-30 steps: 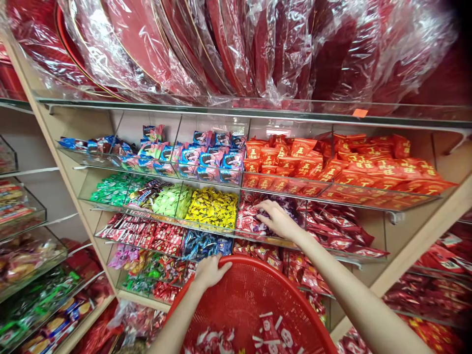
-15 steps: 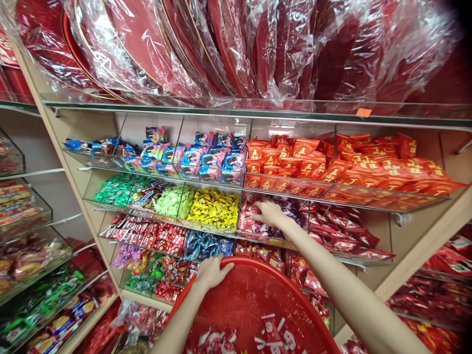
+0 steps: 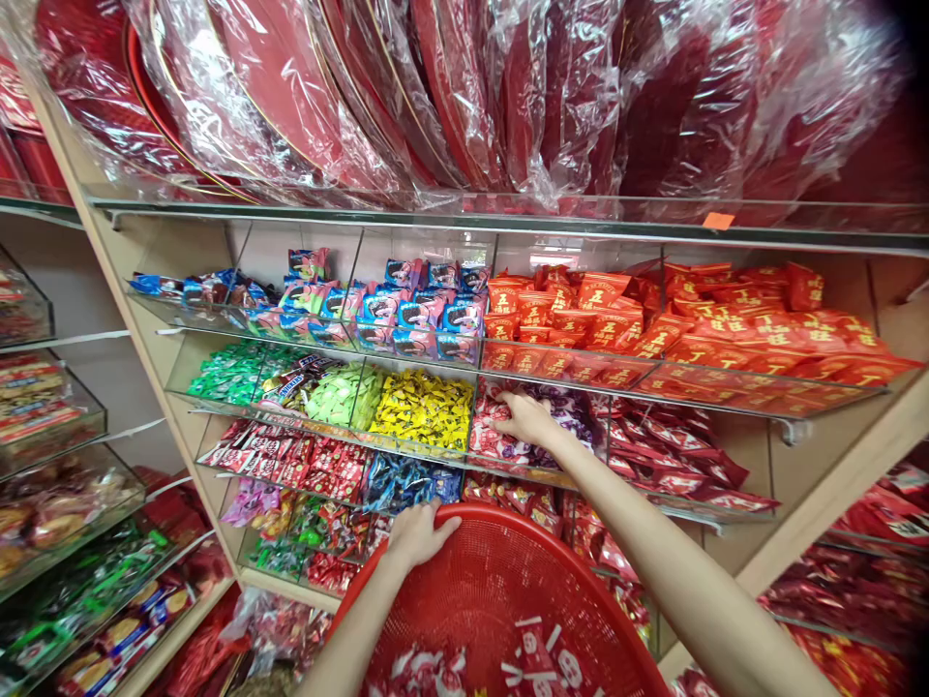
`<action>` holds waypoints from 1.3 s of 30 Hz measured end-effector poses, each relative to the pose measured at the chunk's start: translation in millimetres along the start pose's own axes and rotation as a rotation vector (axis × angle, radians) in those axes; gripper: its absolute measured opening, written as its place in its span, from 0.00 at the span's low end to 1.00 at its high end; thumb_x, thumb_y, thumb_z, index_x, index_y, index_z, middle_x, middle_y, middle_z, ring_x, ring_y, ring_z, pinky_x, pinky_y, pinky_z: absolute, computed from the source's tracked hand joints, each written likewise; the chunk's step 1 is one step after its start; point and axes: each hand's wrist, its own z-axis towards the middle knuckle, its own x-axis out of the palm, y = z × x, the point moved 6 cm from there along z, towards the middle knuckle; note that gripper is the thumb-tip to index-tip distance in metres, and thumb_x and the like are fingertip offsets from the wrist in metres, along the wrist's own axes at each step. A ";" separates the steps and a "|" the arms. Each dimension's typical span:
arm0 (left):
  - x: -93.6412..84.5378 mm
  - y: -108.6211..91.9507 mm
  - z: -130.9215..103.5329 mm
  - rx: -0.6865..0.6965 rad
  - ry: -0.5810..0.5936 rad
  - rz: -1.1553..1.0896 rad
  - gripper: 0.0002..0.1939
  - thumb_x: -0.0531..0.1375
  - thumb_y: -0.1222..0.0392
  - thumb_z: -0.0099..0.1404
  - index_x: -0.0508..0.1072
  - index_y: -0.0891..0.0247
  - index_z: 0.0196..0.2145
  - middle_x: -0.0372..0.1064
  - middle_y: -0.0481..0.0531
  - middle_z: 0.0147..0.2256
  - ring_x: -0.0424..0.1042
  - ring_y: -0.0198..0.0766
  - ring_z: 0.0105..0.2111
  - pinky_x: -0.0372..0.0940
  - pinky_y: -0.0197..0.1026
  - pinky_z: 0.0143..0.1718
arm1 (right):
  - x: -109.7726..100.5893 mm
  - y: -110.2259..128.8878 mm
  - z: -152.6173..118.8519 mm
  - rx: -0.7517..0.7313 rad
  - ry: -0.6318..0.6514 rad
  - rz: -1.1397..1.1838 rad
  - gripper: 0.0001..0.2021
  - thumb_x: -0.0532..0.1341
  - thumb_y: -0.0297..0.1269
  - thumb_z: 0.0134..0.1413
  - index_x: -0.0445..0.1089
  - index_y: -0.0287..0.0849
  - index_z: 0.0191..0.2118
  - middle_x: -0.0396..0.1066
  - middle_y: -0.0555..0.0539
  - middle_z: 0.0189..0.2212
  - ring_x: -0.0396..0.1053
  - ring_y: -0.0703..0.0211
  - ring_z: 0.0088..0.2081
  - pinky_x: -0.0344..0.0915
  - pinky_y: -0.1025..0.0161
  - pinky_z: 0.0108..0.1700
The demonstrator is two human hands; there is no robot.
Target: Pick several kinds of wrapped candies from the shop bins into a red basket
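My left hand [image 3: 419, 535] is closed over the far rim of a red plastic basket [image 3: 523, 542]. Red-and-white wrapped candies [image 3: 541, 658] lie at the bottom of that basket. Above and to the right, my right hand [image 3: 528, 418] reaches into a clear shelf bin, its thumb and index finger apart among red-and-white wrapped candies [image 3: 490, 440]. Purple wrapped candies [image 3: 581, 411] lie beside it on the right. The tips of its other fingers are hidden.
Clear front panels edge the stepped bins. Yellow candies [image 3: 422, 407] lie to the left, and orange-red packets [image 3: 602, 324] in the tier above. A glass shelf [image 3: 464, 215] with plastic-wrapped red round items [image 3: 290, 87] hangs overhead. A wooden upright [image 3: 137, 358] stands on the left.
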 end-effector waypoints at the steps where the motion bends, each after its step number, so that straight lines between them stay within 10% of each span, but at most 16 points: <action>1: 0.4 0.1 0.2 0.001 0.000 0.001 0.33 0.36 0.34 0.58 0.66 0.58 0.41 0.72 0.56 0.35 0.71 0.47 0.36 0.62 0.43 0.33 | 0.4 0.0 0.1 -0.015 0.000 0.018 0.26 0.57 0.48 0.45 0.58 0.44 0.51 0.65 0.39 0.46 0.63 0.45 0.46 0.53 0.47 0.44; 30: 0.1 -0.1 -1.8 -0.016 0.021 -0.016 0.36 0.35 0.32 0.56 0.66 0.59 0.43 0.71 0.57 0.38 0.70 0.46 0.38 0.61 0.43 0.36 | 9.1 -3.0 4.2 -0.304 -0.274 0.228 0.16 0.56 0.38 0.51 0.64 0.40 0.46 0.66 0.41 0.43 0.63 0.54 0.45 0.59 0.59 0.48; 39: 0.3 -2.4 -1.3 -0.031 0.044 0.003 0.35 0.36 0.32 0.56 0.67 0.59 0.42 0.71 0.57 0.37 0.70 0.46 0.38 0.61 0.43 0.37 | -16.7 10.9 -55.4 -0.418 -0.525 0.353 0.18 0.53 0.40 0.54 0.59 0.45 0.51 0.59 0.41 0.50 0.59 0.53 0.51 0.59 0.54 0.51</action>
